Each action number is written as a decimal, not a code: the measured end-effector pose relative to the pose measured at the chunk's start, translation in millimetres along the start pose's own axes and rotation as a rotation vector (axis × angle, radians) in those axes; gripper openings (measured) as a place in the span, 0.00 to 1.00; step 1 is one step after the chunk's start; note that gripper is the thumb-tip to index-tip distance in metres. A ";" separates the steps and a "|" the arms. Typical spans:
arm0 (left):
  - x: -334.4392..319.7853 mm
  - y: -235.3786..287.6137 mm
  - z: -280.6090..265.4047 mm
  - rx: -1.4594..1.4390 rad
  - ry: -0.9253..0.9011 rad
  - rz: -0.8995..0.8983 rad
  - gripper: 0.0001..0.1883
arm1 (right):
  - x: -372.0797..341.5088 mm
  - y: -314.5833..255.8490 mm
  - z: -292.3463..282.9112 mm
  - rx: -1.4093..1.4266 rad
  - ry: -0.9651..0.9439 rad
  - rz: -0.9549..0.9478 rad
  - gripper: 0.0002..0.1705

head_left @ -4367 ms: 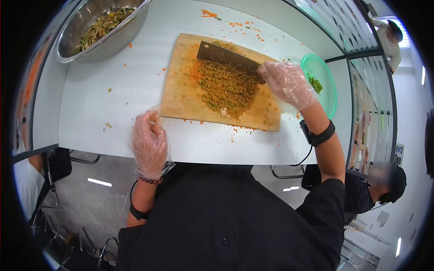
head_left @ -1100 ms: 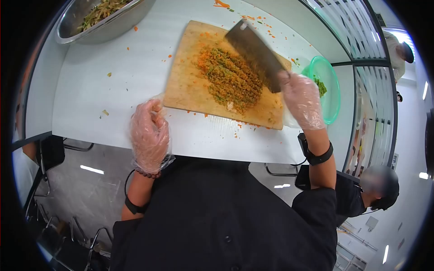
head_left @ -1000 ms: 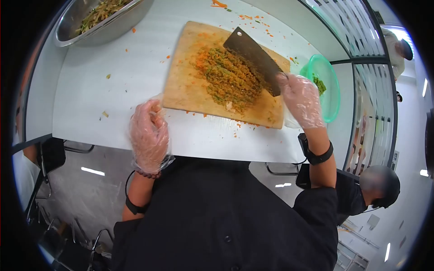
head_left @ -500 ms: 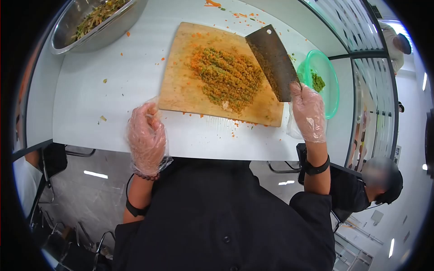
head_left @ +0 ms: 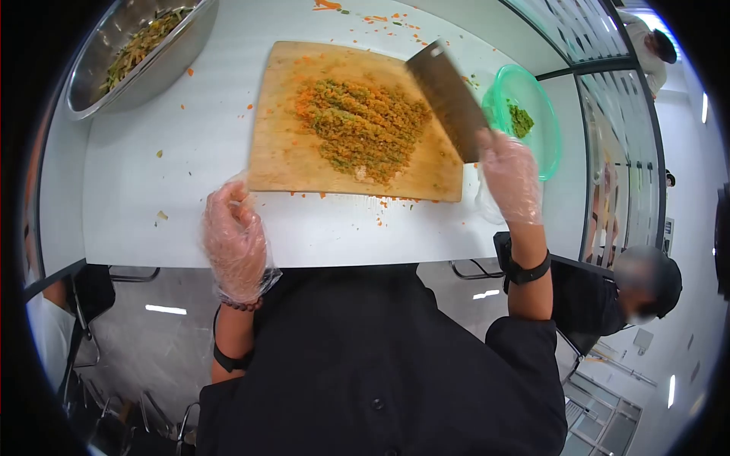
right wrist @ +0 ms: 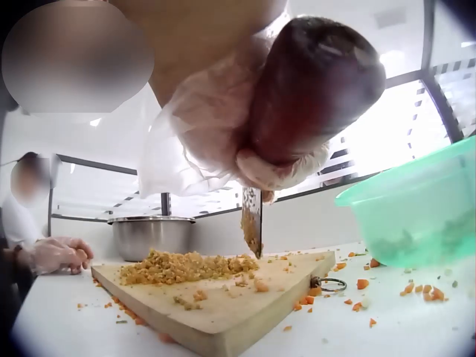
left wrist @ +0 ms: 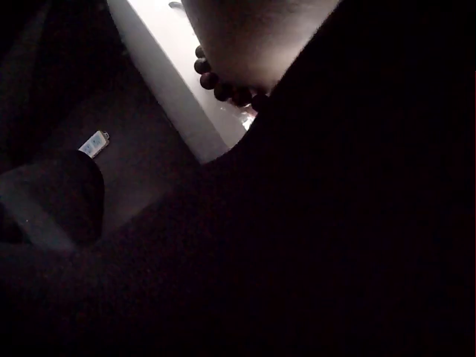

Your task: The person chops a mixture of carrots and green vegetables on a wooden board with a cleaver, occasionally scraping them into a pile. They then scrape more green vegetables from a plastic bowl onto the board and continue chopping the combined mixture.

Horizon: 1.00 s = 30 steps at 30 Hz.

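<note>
We judge the cleaver (head_left: 447,99) heavy, stiff, best held by its handle (right wrist: 312,89) (right hand (head_left: 512,181) grips it there); left hand (head_left: 236,247), fingers loosely curled.

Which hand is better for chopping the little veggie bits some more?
Probably the right hand: it grips the cleaver beside the chopped pile. The left hand looks empty, near a corner of the cutting board.

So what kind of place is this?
Probably a shared food-prep or training kitchen: a cleaver over a cutting board of minced vegetables, partitioned white worktop, other people nearby.
</note>
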<state>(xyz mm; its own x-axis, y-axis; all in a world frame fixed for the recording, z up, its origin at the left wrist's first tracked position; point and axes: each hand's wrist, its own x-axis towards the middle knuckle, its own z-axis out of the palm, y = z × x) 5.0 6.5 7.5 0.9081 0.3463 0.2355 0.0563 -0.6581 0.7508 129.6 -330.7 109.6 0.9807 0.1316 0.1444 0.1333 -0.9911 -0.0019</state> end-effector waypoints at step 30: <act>-0.4 -1.2 1.3 -0.022 -0.014 0.054 0.25 | -99.7 1.9 19.3 0.021 0.172 -0.546 0.24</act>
<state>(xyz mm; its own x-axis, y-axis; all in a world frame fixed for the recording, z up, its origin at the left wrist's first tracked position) 5.0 6.3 5.7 0.9151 0.3012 0.2679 -0.0022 -0.6609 0.7505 34.9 -345.3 76.1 0.7320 0.6172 0.2885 0.6184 -0.7796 0.0986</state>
